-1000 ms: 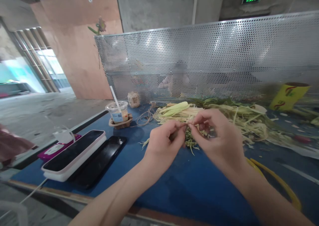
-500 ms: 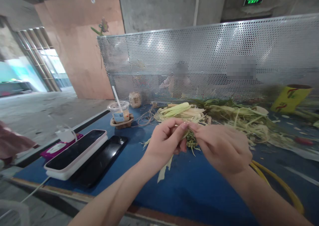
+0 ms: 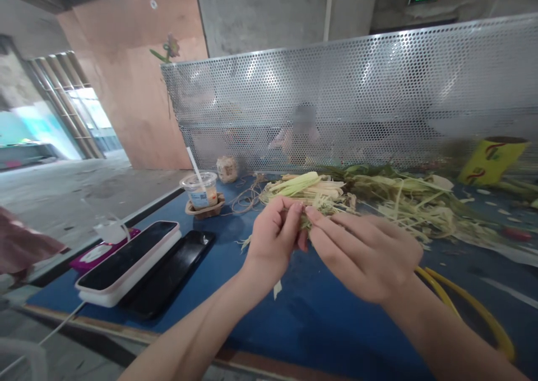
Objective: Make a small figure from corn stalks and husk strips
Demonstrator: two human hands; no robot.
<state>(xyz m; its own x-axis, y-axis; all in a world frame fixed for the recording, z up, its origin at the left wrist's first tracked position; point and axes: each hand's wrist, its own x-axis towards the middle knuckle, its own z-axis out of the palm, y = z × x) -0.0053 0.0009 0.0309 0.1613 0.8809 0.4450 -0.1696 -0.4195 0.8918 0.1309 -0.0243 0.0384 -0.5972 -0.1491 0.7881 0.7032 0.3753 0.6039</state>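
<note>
My left hand (image 3: 275,232) is closed in a pinch above the blue table, thumb pressed to forefinger. Below it hangs the pale tip of a corn husk strip (image 3: 277,289); the rest is hidden behind the fingers. Almost touching its fingertips, my right hand (image 3: 365,252) is also closed, palm down. Whatever lies between its fingertips is too small to make out. Just beyond both hands is a pile of pale corn husks (image 3: 321,187), with a greener folded husk (image 3: 299,184) on top.
Loose husks and leaves (image 3: 416,201) spread to the right, near a yellow container (image 3: 491,159) and a yellow loop (image 3: 471,302). To the left are a lidded cup (image 3: 200,190), twine (image 3: 247,196), a pink-edged phone (image 3: 130,258) and a black phone (image 3: 170,274). A perforated metal screen (image 3: 252,95) stands behind.
Both hands have shifted slightly left. My right fingers have straightened and flattened somewhat beside the left fingertips. Less of the hanging husk strip shows below my left hand.
</note>
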